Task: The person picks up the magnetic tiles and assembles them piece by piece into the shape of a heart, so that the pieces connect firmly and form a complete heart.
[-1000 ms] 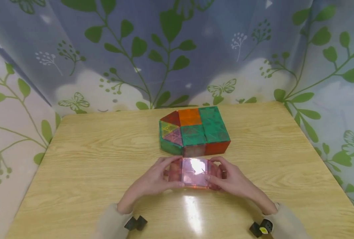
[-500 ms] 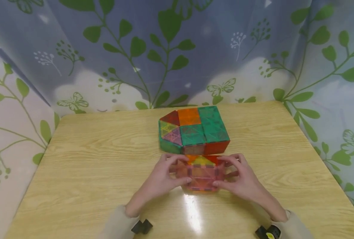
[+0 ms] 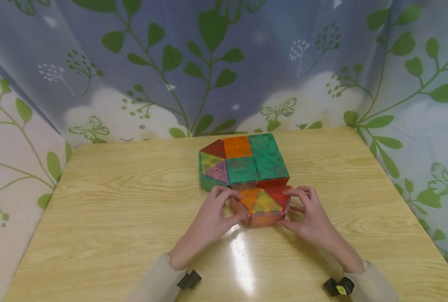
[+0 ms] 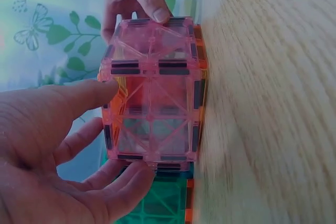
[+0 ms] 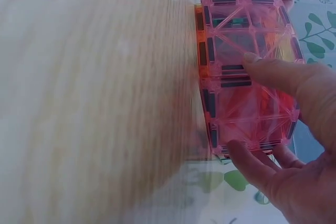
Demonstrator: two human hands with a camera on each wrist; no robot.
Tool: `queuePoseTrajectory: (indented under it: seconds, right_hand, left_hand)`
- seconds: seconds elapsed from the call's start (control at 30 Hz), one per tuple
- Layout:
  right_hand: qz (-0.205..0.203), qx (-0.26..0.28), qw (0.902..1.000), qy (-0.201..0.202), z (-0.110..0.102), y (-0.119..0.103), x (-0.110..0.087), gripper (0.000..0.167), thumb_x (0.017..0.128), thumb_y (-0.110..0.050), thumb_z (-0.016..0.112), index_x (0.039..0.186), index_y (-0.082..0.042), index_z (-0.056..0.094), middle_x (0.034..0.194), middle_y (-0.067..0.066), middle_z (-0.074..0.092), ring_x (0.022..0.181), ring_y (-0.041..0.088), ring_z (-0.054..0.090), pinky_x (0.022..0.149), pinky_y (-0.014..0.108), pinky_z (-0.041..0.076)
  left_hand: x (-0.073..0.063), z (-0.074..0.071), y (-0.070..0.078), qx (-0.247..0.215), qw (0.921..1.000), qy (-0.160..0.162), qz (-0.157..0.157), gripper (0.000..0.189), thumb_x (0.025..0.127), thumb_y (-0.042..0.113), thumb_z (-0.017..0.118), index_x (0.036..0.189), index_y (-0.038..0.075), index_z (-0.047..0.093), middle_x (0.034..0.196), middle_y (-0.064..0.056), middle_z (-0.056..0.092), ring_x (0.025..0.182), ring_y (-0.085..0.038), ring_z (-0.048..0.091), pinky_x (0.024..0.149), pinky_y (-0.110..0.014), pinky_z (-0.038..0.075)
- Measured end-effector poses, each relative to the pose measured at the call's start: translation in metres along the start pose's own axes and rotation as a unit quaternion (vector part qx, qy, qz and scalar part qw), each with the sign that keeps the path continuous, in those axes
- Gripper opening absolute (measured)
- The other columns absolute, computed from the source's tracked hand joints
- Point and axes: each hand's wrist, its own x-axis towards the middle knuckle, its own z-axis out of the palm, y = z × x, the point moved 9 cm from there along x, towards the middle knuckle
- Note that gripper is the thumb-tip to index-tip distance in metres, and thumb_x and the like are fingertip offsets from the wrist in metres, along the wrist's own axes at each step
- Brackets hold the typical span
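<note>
A half-hexagon block of translucent magnetic tiles [image 3: 266,203] has orange, yellow and red triangles on top and pink square sides. My left hand [image 3: 216,214] pinches its left end between thumb and fingers, and my right hand [image 3: 314,218] grips the right end the same way. Just behind it lies a larger magnetic-tile structure [image 3: 242,170] with green, orange, red, yellow and purple tiles on top. In the left wrist view the block's pink side [image 4: 152,103] faces me, close to the green tiles [image 4: 157,203]. Whether the two builds touch cannot be told.
A light wooden table [image 3: 133,218] carries both builds. Behind and beside it hangs a leaf-patterned curtain [image 3: 163,84]. Black devices are strapped at both wrists.
The small block has tipped over, so its pink square face went from facing up to facing front and its triangles now face up. It also shifted right, against or near the larger structure.
</note>
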Motion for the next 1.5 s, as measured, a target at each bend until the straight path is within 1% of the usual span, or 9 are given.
queuePoseTrajectory:
  seconds: [0.23,0.5,0.77,0.9,1.0,1.07,1.17,1.27,1.5]
  right_hand:
    - [0.010,0.000,0.9999,-0.002,0.002,0.004,0.007,0.078,0.067,0.007,0.091,0.135,-0.008,0.055,0.125,0.015,0.044,0.119,0.009,0.048,0.083,0.048,0.062]
    - [0.022,0.012,0.9997,-0.004,0.004,0.007,0.013,0.079,0.072,0.007,0.089,0.140,-0.007,0.051,0.129,0.019,0.044,0.119,0.039,0.058,0.082,0.047,0.062]
    - [0.031,0.016,0.9990,-0.027,-0.012,0.018,0.020,0.077,0.079,-0.008,0.089,0.145,-0.015,0.050,0.143,0.007,0.052,0.123,0.026,0.057,0.085,0.038,0.062]
    - [0.010,0.024,0.9980,-0.057,-0.020,0.018,0.033,0.073,0.085,-0.005,0.082,0.149,-0.012,0.047,0.145,0.013,0.051,0.125,0.014,0.057,0.087,0.031,0.060]
    - [0.002,0.037,0.9976,-0.058,-0.029,0.018,0.051,0.065,0.092,-0.002,0.073,0.151,-0.007,0.044,0.148,0.019,0.048,0.128,0.016,0.056,0.088,0.022,0.056]
    - [0.003,0.034,0.9981,-0.051,-0.034,0.020,0.069,0.060,0.096,-0.004,0.068,0.151,-0.006,0.044,0.150,0.020,0.047,0.130,0.027,0.056,0.090,0.022,0.056]
    - [0.026,0.030,0.9971,-0.065,-0.033,0.028,0.101,0.057,0.101,-0.013,0.064,0.153,-0.010,0.042,0.157,0.017,0.043,0.136,0.040,0.051,0.098,0.039,0.056]
    - [0.051,0.028,0.9931,-0.102,-0.024,0.038,0.133,0.061,0.102,-0.023,0.064,0.157,-0.014,0.038,0.164,0.015,0.034,0.143,0.045,0.042,0.104,0.059,0.050]
    - [0.068,0.004,0.9816,-0.179,0.001,0.055,0.177,0.065,0.103,-0.034,0.062,0.160,-0.019,0.035,0.170,0.011,0.025,0.152,0.044,0.030,0.111,0.061,0.044]
  left_hand:
    - [0.002,-0.009,-0.002,-0.004,0.9999,0.006,-0.014,0.037,0.091,0.027,0.079,0.124,0.018,0.067,0.127,-0.008,0.064,0.111,-0.027,0.063,0.092,-0.039,0.056]
    - [0.001,-0.015,-0.012,-0.040,0.9984,0.006,-0.040,0.039,0.092,0.023,0.077,0.127,0.013,0.066,0.128,-0.013,0.062,0.114,-0.031,0.065,0.096,-0.044,0.057]
    - [0.000,-0.032,-0.020,-0.051,0.9957,0.052,-0.058,0.043,0.092,0.021,0.076,0.131,0.009,0.062,0.128,-0.013,0.062,0.112,-0.030,0.066,0.093,-0.045,0.059]
    - [0.000,-0.037,-0.025,-0.058,0.9934,0.068,-0.072,0.045,0.092,0.022,0.076,0.133,0.009,0.060,0.128,-0.013,0.062,0.113,-0.030,0.066,0.092,-0.045,0.059]
    - [0.000,-0.037,-0.028,-0.052,0.9933,0.065,-0.080,0.051,0.092,0.024,0.076,0.137,0.011,0.057,0.127,-0.013,0.062,0.113,-0.030,0.066,0.092,-0.044,0.059]
    - [0.000,-0.036,-0.030,-0.041,0.9938,0.061,-0.084,0.055,0.092,0.026,0.076,0.141,0.015,0.054,0.126,-0.013,0.063,0.113,-0.030,0.065,0.092,-0.044,0.058]
    - [-0.001,-0.034,-0.032,-0.022,0.9943,0.055,-0.089,0.060,0.092,0.029,0.076,0.146,0.019,0.051,0.125,-0.013,0.062,0.113,-0.030,0.064,0.091,-0.043,0.057]
    - [-0.001,-0.033,-0.035,-0.005,0.9944,0.053,-0.092,0.061,0.092,0.032,0.075,0.147,0.022,0.049,0.123,-0.015,0.061,0.111,-0.029,0.062,0.086,-0.040,0.055]
    - [-0.002,-0.031,-0.036,0.001,0.9939,0.045,-0.100,0.063,0.092,0.034,0.075,0.148,0.026,0.050,0.114,-0.017,0.057,0.083,-0.021,0.050,0.068,-0.029,0.044]
